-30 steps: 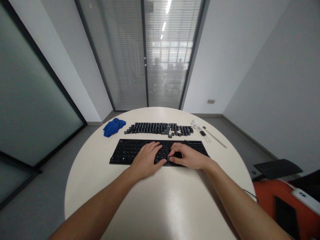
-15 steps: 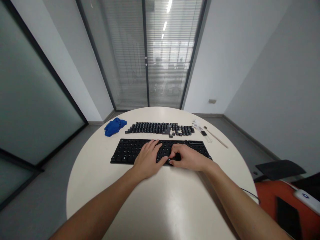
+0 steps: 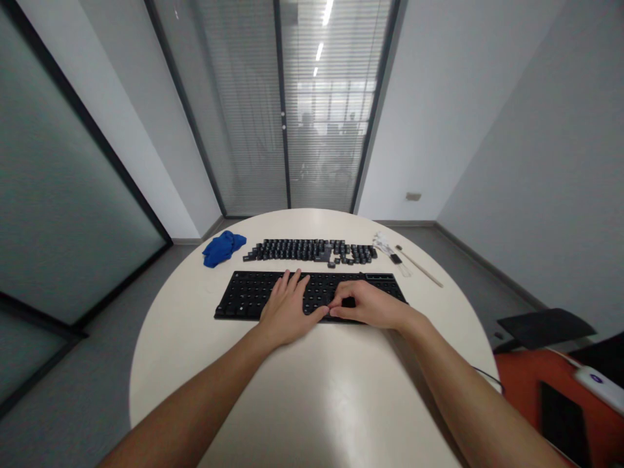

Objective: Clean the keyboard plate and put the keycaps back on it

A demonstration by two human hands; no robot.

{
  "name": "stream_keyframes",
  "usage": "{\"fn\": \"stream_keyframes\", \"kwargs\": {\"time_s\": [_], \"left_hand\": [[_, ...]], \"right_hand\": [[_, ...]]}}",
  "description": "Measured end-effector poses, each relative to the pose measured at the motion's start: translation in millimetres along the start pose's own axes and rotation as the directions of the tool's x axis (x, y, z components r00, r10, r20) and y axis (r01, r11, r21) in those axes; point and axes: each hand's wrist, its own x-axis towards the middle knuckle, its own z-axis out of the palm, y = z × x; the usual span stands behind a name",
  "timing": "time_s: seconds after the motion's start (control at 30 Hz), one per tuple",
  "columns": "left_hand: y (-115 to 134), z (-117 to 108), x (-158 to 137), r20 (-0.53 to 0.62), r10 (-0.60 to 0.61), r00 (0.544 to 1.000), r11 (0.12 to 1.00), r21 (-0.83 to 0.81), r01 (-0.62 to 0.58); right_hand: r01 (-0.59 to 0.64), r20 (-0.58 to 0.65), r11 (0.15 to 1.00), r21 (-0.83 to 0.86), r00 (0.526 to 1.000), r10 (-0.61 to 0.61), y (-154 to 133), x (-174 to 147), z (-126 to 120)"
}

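Observation:
A black keyboard with most of its keycaps off lies crosswise on the table in front of me. Over its middle rests my left hand, open, fingers spread flat and thumb stretched toward the right fingertips. My right hand is closed in a pinch at the keyboard's lower edge, right of centre. Between its thumb and forefinger is a small dark piece that looks like a keycap, mostly hidden by the fingertips. Behind the keyboard, loose black keycaps lie in rows, with gaps toward the right.
A crumpled blue cloth lies at the back left of the round white table. At the back right are a thin wooden-handled brush, a small black-and-wire tool and clear plastic. An orange chair stands at the right.
My right fingers have closed tighter and flattened a little toward the keyboard. A pale spot seen near their tips before is now covered. The left hand has shifted only slightly.

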Motion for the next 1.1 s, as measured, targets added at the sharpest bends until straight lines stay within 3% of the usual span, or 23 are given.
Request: {"fn": "stream_keyframes", "kwargs": {"time_s": [0.7,0.83,0.97,1.1], "left_hand": [[2,-2,1,0.005,-0.031,0.999,0.999,-0.006,0.031],[0,1,-2,-0.037,0.005,0.999,1.0,0.025,-0.004],[-1,4,-4,-0.066,0.025,0.997,0.999,0.034,-0.023],[-1,5,-5,-0.089,0.029,0.996,0.999,0.043,-0.025]], "right_hand": [[-0.053,0.029,0.998,-0.043,0.998,0.054,3,4,3],[0.011,0.024,0.999,-0.03,1.0,-0.011,2,3,1],[0.0,-0.134,0.998,-0.065,0.991,-0.009,8,6,-1],[-0.106,-0.379,0.957,-0.272,0.926,-0.005,22,14,-3]]}}
